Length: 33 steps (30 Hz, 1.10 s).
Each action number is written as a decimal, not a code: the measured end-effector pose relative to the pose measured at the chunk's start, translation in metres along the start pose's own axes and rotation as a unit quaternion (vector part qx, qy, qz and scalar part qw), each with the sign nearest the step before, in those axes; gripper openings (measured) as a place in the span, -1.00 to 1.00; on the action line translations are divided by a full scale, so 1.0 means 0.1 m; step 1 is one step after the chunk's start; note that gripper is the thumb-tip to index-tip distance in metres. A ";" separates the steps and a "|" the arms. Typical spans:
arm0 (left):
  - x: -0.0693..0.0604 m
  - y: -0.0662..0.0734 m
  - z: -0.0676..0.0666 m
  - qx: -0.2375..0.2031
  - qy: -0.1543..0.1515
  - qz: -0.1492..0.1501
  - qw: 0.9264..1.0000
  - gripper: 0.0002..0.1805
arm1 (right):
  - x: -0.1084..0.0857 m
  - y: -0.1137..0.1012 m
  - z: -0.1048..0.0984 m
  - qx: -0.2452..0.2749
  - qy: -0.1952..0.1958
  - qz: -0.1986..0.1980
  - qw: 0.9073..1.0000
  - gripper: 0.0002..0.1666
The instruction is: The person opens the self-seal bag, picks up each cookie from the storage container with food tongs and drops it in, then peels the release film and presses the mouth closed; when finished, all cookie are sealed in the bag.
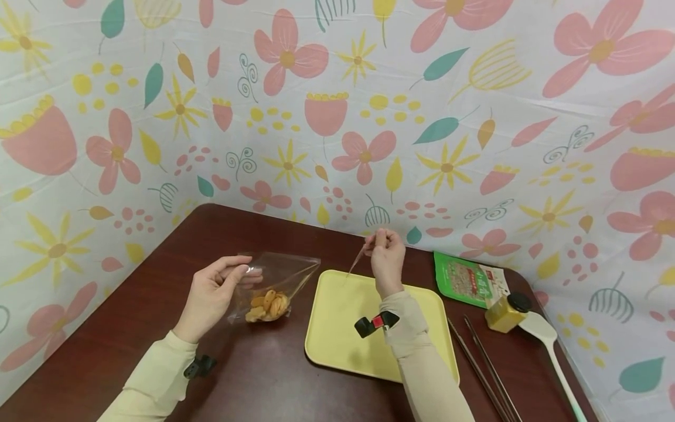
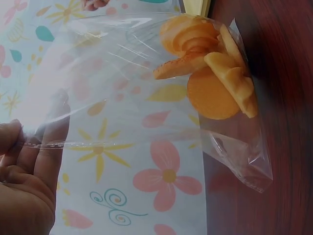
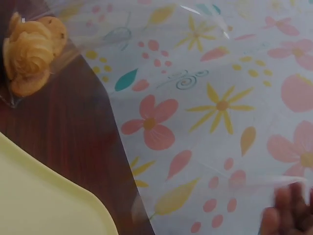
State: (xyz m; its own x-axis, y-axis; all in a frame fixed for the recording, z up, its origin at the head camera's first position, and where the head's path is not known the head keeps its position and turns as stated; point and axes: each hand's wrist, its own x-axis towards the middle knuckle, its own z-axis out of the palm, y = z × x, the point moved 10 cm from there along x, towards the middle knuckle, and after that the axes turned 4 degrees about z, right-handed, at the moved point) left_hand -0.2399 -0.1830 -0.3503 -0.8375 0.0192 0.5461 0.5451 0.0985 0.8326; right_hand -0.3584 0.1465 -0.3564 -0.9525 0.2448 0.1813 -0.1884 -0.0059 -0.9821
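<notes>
My left hand (image 1: 211, 296) pinches the upper edge of a clear plastic bag (image 1: 295, 266), thumb on one side and fingers on the other. Several golden-brown cookies (image 1: 270, 306) lie at the bag's bottom; in the left wrist view, one cookie (image 2: 210, 95) is round and flat and others are ridged or swirled. Raised over the far edge of the yellow tray (image 1: 337, 328), my right hand (image 1: 387, 261) has curled fingers pinching a thin clear strip (image 1: 357, 262) that hangs down to the left. In the right wrist view this hand (image 3: 288, 215) is partly cut off and blurred.
Right of the tray lie long metal tongs (image 1: 482, 366), a white spatula (image 1: 543, 334), a yellow jar with a black lid (image 1: 503, 313) and a green packet (image 1: 464, 280). A flower-print cloth (image 1: 327, 158) hangs behind the dark wooden table (image 1: 263, 375).
</notes>
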 end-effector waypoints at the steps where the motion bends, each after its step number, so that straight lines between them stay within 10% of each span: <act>1: 0.00 0.00 0.00 -0.003 0.000 0.000 1.000 -0.76 | -0.03 0.00 0.06 -0.006 -0.021 0.001 1.000 -0.75; 10: 0.01 -0.03 -0.04 0.008 0.013 -0.007 1.000 -0.76 | -0.37 0.00 0.59 -0.012 -0.202 0.027 0.979 -0.80; 22: 0.01 -0.11 -0.15 0.004 0.035 -0.012 0.999 -0.74 | -0.89 0.06 1.11 -0.151 -0.439 -0.039 0.885 -0.62; 33: 0.01 -0.22 -0.25 -0.031 0.038 -0.039 0.998 -0.66 | -0.97 -0.32 1.16 -0.147 -0.384 -0.104 0.906 -0.83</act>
State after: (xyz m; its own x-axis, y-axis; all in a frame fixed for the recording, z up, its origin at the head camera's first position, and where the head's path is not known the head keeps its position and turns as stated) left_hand -0.2516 -0.2103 -0.3657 -0.8730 -0.0624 0.4837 0.4825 0.0348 0.8752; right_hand -0.2875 0.0102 -0.3363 -0.8106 -0.5360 0.2360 -0.4184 0.2481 -0.8737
